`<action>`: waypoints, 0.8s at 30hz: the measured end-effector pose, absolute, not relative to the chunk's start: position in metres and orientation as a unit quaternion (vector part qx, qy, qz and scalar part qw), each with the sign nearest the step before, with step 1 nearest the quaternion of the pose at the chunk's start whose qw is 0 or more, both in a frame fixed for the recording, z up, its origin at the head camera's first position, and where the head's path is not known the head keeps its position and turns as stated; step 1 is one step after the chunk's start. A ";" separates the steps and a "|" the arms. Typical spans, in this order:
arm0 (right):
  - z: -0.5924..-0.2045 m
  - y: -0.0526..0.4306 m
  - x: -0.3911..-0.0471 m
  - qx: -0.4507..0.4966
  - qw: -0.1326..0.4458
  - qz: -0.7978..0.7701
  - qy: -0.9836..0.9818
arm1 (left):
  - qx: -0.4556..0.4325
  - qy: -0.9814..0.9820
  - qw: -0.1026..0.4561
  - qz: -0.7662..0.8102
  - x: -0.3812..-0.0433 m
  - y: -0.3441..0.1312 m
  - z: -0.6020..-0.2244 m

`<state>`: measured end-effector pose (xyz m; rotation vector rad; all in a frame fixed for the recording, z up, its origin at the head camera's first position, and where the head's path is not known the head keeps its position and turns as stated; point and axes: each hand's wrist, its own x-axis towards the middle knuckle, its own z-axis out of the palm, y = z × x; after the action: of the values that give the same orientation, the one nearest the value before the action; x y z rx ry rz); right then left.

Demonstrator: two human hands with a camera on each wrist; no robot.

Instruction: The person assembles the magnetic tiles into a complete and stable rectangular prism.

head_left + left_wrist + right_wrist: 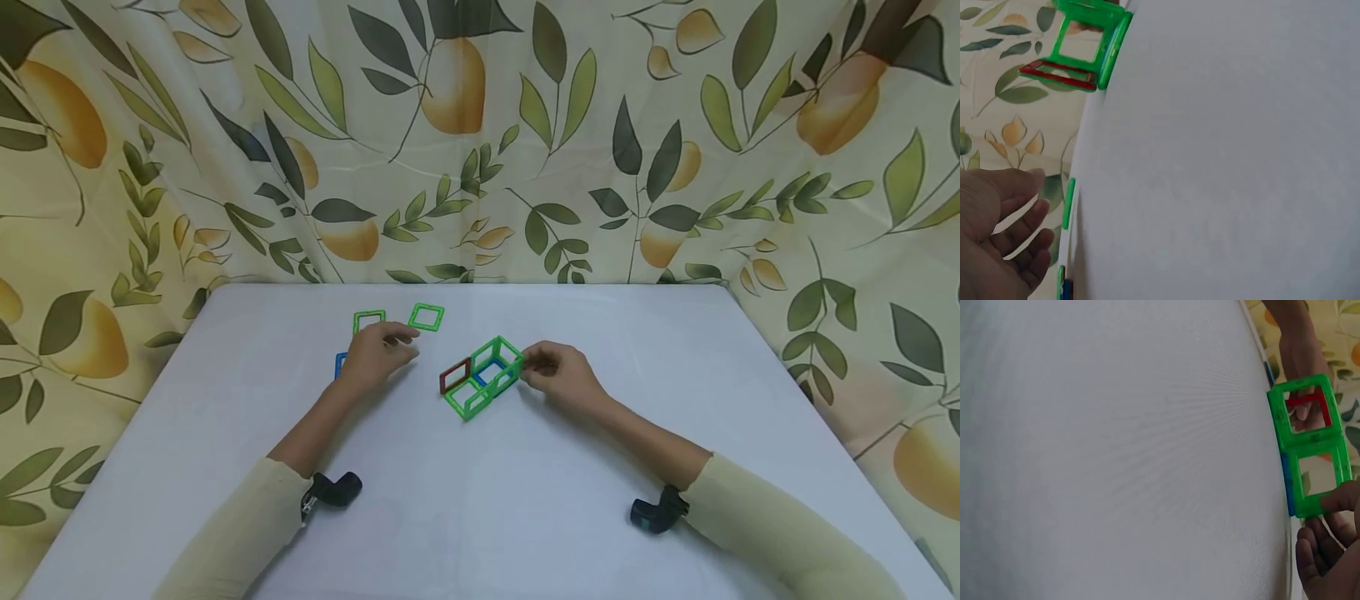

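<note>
A small structure of magnetic tiles [482,403], made of open square frames in green, red and blue, stands mid-table. At its right corner my right hand [564,377] pinches an upright green tile [1304,506], thumb on its edge and the other fingers curled below. To the left of the structure my left hand [375,358] hovers with loosely bent fingers and nothing between them. Behind that hand lies a green tile [369,315], partly covered by it. Beyond its fingertips is another green tile [426,317], flat on the table.
A blue tile [341,364] peeks out beside the left wrist, mostly hidden. The white table [480,517] ends at the back against a curtain [480,208] printed with leaves and fruit. Each wrist carries a black camera [337,489].
</note>
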<state>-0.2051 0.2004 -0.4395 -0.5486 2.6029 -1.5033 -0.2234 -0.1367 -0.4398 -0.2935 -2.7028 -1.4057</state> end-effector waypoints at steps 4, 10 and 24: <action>-0.438 0.204 -0.202 -0.173 0.044 -0.483 0.857 | -0.105 -0.887 0.063 -0.446 -0.224 -0.149 -0.440; -0.437 0.210 -0.202 -0.169 0.062 -0.486 0.855 | -0.115 -0.895 0.068 -0.425 -0.224 -0.168 -0.440; -0.435 0.220 -0.223 -0.250 0.134 -0.523 0.804 | -0.090 -0.925 -0.033 -0.368 -0.216 -0.201 -0.444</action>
<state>-0.2235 0.2199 -0.4349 -0.7251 2.3297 -1.5171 -0.2162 -0.2012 -0.4440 -0.2882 -2.9679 -1.1818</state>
